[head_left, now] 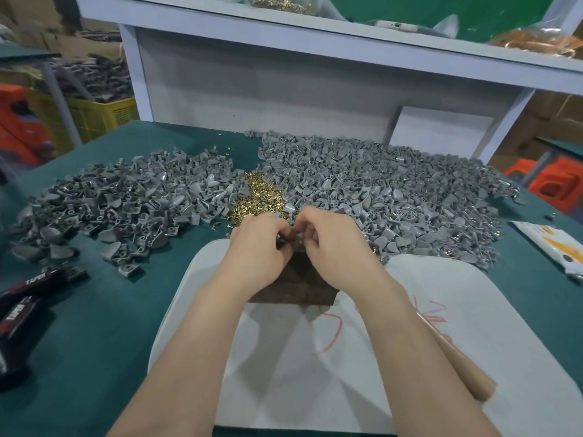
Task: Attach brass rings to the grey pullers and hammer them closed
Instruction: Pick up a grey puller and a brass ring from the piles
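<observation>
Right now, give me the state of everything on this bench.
left hand, pinches a small part above the wooden block
right hand, pinches the same part
wooden block, flat on the white mat
grey pullers, two loose piles
brass rings, loose heap between those piles
wooden handle, lying on the mat, beside the right forearm

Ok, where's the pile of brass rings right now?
In the head view, the brass rings sit mid-table, in the gap between the two heaps of grey pullers, just beyond the left hand.
</observation>
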The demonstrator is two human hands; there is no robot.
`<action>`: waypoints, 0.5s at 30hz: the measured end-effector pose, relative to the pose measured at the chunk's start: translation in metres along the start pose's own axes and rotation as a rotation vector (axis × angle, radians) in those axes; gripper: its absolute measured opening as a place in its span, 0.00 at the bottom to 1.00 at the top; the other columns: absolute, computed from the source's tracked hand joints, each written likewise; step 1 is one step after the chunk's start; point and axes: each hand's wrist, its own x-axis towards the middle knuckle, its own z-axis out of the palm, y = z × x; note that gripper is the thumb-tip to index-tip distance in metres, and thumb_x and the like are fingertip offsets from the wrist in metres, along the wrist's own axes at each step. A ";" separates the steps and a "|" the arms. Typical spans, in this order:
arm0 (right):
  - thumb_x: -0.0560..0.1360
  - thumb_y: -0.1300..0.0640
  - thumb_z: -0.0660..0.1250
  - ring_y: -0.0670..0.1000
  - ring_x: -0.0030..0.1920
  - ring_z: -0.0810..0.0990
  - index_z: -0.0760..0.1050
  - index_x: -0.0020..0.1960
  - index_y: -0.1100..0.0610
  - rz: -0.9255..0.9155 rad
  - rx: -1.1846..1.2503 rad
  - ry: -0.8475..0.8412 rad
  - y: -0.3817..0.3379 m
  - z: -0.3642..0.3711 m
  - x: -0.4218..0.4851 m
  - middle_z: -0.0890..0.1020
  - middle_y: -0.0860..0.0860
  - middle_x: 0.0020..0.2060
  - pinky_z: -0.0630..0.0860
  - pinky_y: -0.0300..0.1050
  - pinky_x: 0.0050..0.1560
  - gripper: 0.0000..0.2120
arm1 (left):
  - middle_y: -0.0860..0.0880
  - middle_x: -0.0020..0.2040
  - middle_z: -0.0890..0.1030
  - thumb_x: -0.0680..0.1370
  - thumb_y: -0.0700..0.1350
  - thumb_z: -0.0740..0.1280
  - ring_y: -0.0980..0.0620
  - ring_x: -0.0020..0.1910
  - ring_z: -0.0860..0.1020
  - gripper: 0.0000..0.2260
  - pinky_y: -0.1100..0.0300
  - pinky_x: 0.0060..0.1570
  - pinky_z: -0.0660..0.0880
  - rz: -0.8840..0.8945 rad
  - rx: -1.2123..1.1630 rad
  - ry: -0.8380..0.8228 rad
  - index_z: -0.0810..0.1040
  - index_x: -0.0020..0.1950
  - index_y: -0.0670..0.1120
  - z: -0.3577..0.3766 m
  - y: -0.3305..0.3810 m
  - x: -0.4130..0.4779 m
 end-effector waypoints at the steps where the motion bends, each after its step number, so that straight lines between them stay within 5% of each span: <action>1: 0.73 0.68 0.58 0.54 0.43 0.76 0.73 0.49 0.56 0.011 -0.017 -0.012 -0.001 0.000 0.001 0.77 0.51 0.39 0.75 0.51 0.46 0.11 | 0.49 0.49 0.76 0.76 0.44 0.68 0.43 0.55 0.73 0.04 0.47 0.57 0.70 0.004 0.005 0.000 0.81 0.49 0.46 0.000 0.000 0.000; 10: 0.75 0.63 0.66 0.47 0.42 0.77 0.77 0.45 0.53 0.133 0.152 0.039 0.017 0.004 0.003 0.78 0.46 0.39 0.75 0.45 0.51 0.06 | 0.54 0.46 0.74 0.76 0.48 0.68 0.47 0.54 0.72 0.03 0.48 0.58 0.69 0.005 -0.011 0.015 0.78 0.42 0.52 -0.001 0.002 -0.003; 15: 0.74 0.64 0.67 0.54 0.42 0.79 0.74 0.36 0.49 0.236 0.363 0.142 0.031 -0.001 -0.003 0.80 0.51 0.35 0.76 0.57 0.50 0.13 | 0.54 0.45 0.74 0.76 0.49 0.68 0.48 0.54 0.73 0.06 0.48 0.58 0.69 -0.008 -0.011 0.009 0.74 0.40 0.54 -0.002 0.004 -0.003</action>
